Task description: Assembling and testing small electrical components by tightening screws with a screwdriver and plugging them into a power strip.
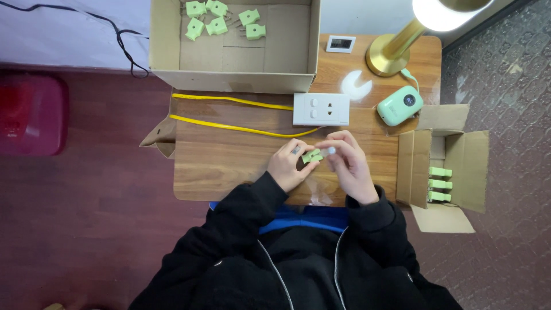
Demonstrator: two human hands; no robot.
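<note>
My left hand (287,163) and my right hand (350,163) meet over the wooden table (224,163) near its front edge. Between their fingertips they hold a small light green plug-shaped part (313,155). My right hand also pinches a small clear-white piece (331,150) against the part's right end. A clear plastic wrapper (318,192) lies on the table under my hands. Both sleeves are black.
A large open cardboard box (287,63) at the table's back holds several green parts (218,20). A white socket block (321,109) with a yellow cable (229,126) lies ahead. A small box (465,166) at the right holds three green parts (439,183). Gold lamp (396,49) and green device (400,106) stand back right.
</note>
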